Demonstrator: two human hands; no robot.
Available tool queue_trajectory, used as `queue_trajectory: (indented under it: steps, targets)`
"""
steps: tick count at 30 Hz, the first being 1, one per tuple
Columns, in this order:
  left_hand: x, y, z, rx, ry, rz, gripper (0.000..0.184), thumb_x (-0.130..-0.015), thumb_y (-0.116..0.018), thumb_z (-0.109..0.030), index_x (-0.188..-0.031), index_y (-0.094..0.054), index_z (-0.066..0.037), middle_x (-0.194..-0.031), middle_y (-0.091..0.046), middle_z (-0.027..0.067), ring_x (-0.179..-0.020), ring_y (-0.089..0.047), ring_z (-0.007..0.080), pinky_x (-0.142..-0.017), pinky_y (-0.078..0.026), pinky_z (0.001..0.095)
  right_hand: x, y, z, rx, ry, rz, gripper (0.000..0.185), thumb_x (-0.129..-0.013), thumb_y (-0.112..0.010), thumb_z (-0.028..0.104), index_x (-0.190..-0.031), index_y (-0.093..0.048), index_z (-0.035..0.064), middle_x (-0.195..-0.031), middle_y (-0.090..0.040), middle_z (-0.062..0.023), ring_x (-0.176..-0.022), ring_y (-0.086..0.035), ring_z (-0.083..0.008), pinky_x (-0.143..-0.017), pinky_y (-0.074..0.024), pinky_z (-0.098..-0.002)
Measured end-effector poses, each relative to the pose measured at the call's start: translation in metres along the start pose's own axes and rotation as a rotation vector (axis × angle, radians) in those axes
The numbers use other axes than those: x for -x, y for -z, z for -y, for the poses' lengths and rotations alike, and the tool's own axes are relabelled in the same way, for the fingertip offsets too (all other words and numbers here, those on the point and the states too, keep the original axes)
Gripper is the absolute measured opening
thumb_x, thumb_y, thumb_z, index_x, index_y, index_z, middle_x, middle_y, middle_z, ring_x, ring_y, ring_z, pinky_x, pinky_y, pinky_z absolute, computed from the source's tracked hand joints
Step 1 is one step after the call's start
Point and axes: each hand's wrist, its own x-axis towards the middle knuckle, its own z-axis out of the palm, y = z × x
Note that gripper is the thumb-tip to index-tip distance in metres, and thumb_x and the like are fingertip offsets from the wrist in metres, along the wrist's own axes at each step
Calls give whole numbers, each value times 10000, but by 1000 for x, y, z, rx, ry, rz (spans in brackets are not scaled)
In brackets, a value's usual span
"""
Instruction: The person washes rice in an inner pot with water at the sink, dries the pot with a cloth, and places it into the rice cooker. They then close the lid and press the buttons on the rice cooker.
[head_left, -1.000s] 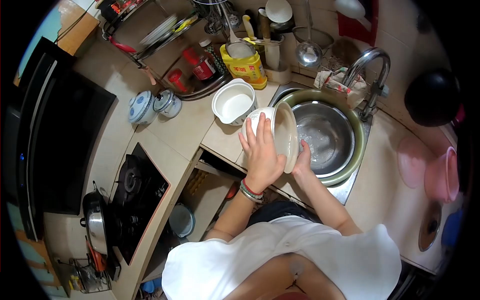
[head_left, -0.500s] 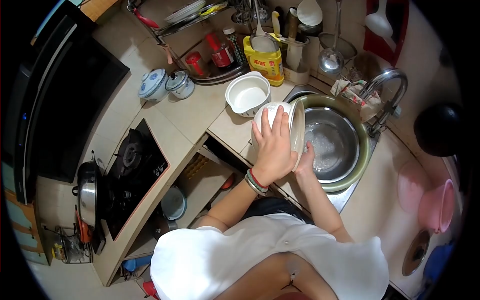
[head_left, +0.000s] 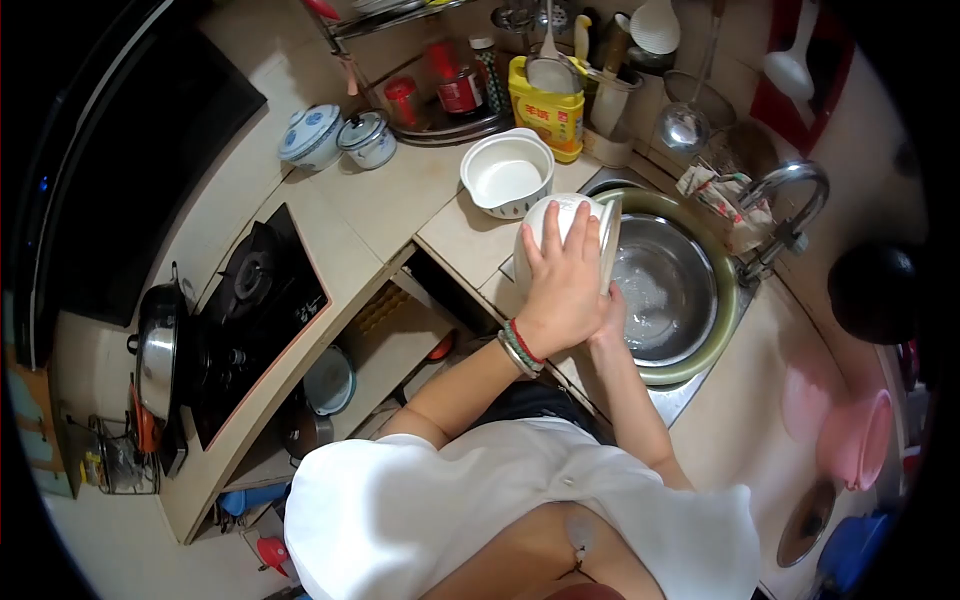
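My left hand (head_left: pixel 565 280), with bracelets at the wrist, holds a white bowl (head_left: pixel 533 255) tipped on its side. Its fingers are spread over the bowl's outside, and the rim faces right. Low on the rim side, my right hand (head_left: pixel 610 318) supports the bowl, its fingers partly hidden behind it and the left hand. Just right of the bowl is a steel basin (head_left: pixel 690 345) with some water in it, set inside a larger green basin (head_left: pixel 728 290). Behind the bowl, a white pot (head_left: pixel 507 172) with small handles stands upright on the counter.
A curved faucet (head_left: pixel 800 175) rises behind the basins. A yellow jug (head_left: pixel 548 115) stands at the back wall, with hanging ladles (head_left: pixel 683 128) beside it. Lidded blue-and-white pots (head_left: pixel 310 140), a gas stove (head_left: pixel 255 310) and a wok (head_left: pixel 157 350) are leftward. A pink basin (head_left: pixel 858 440) is at right.
The bowl has turned so less of its inside shows. My right hand sits closer against my left hand under the rim. The whole view has shifted slightly.
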Motion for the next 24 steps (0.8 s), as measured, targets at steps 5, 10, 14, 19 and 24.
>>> queue_trajectory:
  steps: [5, 10, 14, 19, 24]
  targets:
    - [2, -2, 3, -4, -8, -12, 724, -550, -561, -136, -1176, -286, 102, -1272, -238, 230, -1183, -154, 443, -901, -121, 615, 1, 1, -6, 75, 11, -37, 533, -850, -187, 349, -1252, -278, 12, -1246, -361, -172, -1143, -355, -304, -980, -241, -403]
    - [2, -8, 5, -10, -2, -28, 702, -567, -574, -167, -1162, -315, 100, -1268, -243, 225, -1180, -150, 442, -904, -111, 616, 16, -18, -6, 29, -18, 87, 611, -842, -165, 433, -1275, -234, 8, -1286, -307, -163, -1185, -297, -298, -997, -204, -391]
    - [2, -12, 6, -4, -25, -66, 687, -596, -591, -213, -1155, -334, 93, -1254, -261, 223, -1175, -157, 436, -903, -113, 615, 37, -45, -10, 343, 123, -57, 662, -834, -148, 477, -1285, -201, -4, -1308, -277, -154, -1199, -276, -295, -998, -203, -375]
    - [3, -8, -2, 20, -32, -66, 678, -598, -595, -211, -1152, -342, 88, -1255, -264, 219, -1176, -159, 432, -908, -111, 610, 34, -35, -6, 488, 218, 68, 663, -833, -149, 477, -1285, -202, -5, -1307, -279, -151, -1196, -282, -296, -992, -216, -376]
    - [1, -14, -8, 37, -39, -86, 686, -587, -595, -202, -1155, -344, 91, -1255, -267, 218, -1175, -168, 430, -908, -123, 608, 29, -6, 8, 344, 149, 108, 664, -833, -149, 477, -1284, -203, -6, -1307, -282, -148, -1193, -287, -296, -986, -228, -377]
